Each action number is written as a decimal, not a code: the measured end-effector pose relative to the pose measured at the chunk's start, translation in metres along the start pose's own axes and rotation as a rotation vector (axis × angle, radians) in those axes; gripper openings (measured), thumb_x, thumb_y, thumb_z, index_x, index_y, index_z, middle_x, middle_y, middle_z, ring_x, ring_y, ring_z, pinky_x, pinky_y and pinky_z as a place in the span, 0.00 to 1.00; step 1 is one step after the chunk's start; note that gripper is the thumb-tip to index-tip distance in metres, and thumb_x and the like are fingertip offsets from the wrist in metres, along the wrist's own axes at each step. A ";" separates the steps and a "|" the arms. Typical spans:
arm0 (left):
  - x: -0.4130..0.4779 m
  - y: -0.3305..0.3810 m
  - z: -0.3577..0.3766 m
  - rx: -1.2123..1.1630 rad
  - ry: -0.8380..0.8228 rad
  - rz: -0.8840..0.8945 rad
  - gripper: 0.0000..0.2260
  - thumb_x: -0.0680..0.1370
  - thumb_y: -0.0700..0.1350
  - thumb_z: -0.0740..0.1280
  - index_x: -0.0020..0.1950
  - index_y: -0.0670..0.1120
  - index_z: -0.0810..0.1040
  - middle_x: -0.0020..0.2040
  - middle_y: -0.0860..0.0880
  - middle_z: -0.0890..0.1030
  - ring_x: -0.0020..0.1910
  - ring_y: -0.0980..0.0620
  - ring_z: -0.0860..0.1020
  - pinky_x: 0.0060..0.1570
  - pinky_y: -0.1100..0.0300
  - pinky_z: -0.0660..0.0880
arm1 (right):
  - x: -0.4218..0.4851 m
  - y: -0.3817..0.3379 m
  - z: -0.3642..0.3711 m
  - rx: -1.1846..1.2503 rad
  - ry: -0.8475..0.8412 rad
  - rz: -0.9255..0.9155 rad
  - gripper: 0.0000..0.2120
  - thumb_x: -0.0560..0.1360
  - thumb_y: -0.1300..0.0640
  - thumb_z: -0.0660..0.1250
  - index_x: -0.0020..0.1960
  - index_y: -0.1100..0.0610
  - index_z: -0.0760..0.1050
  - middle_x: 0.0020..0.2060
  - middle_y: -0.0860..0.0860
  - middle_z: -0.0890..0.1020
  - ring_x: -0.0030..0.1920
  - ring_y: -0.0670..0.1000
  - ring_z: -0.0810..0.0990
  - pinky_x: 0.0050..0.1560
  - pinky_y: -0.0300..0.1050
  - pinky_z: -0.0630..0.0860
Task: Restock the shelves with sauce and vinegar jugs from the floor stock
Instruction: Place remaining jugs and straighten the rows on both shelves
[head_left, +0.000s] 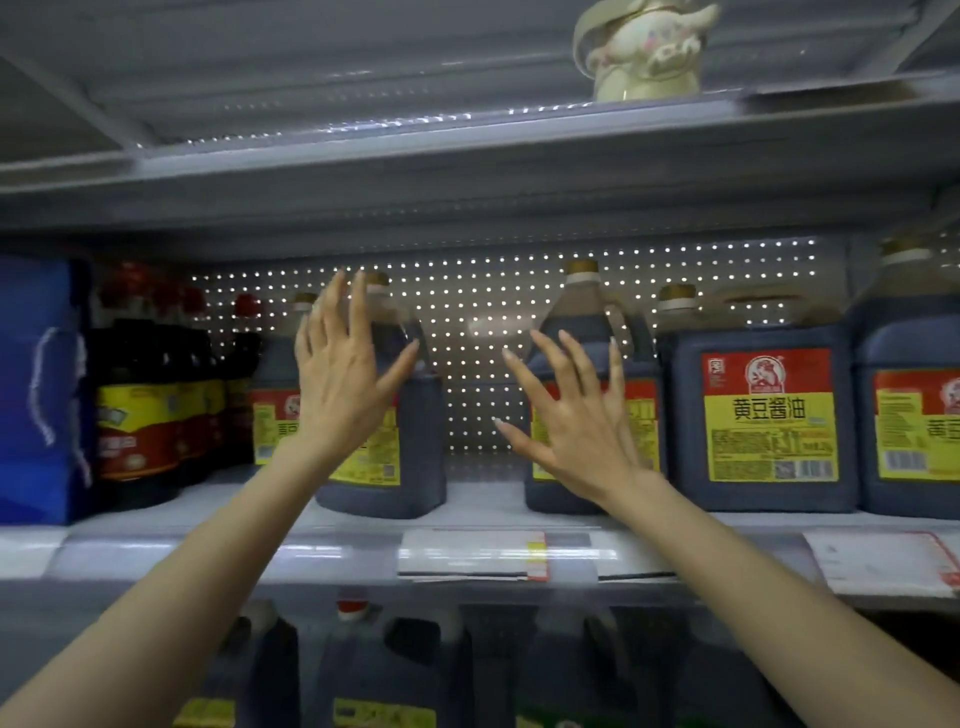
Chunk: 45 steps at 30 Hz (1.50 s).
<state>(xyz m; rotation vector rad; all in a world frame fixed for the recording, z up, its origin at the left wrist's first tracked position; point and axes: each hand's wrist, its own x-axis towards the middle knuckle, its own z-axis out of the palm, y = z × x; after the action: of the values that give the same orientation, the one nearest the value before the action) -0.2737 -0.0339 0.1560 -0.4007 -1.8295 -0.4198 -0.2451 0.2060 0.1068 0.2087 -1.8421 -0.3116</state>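
While the left sauce jug (415, 447) and right jug (571, 332) stand on the middle shelf (483, 499), a gap is left between them.
The left hand (340, 384) and right hand (576, 421) are held up before them, fingers spread wide, nothing gripped.

Cream figurine (644, 49) top right, blue carton (36, 389) far left, white price label (472, 553) lower centre, perforated back panel (478, 291)

Lower-shelf jugs (384, 670) blurred, cut off; left hand (340, 384) hides jug label (363, 452).

Bare forearms (208, 571); left hand (340, 384) and right hand (576, 415) have long nails
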 end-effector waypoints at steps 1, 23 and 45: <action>-0.003 -0.012 -0.006 -0.028 -0.026 -0.061 0.37 0.78 0.60 0.61 0.78 0.43 0.50 0.77 0.40 0.54 0.76 0.41 0.53 0.72 0.47 0.51 | 0.001 -0.001 0.004 -0.019 -0.004 0.007 0.32 0.76 0.33 0.49 0.75 0.49 0.60 0.73 0.54 0.60 0.73 0.57 0.59 0.69 0.70 0.49; -0.015 -0.046 0.028 -0.865 -0.220 -0.634 0.35 0.74 0.55 0.68 0.75 0.44 0.57 0.60 0.51 0.70 0.54 0.55 0.71 0.43 0.70 0.70 | -0.009 0.002 0.018 -0.070 0.123 0.231 0.32 0.74 0.34 0.54 0.74 0.47 0.62 0.74 0.57 0.59 0.75 0.61 0.53 0.70 0.70 0.49; -0.044 -0.027 0.017 -0.997 -0.412 -0.521 0.49 0.60 0.56 0.75 0.76 0.54 0.53 0.61 0.53 0.73 0.57 0.52 0.76 0.55 0.55 0.74 | -0.010 0.001 0.013 -0.025 0.102 0.302 0.34 0.74 0.32 0.53 0.75 0.47 0.60 0.75 0.62 0.56 0.75 0.63 0.51 0.70 0.69 0.47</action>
<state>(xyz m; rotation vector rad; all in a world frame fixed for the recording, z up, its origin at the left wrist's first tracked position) -0.2888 -0.0524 0.1068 -0.7097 -1.9969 -1.7394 -0.2546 0.2117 0.0948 -0.0706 -1.7377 -0.1108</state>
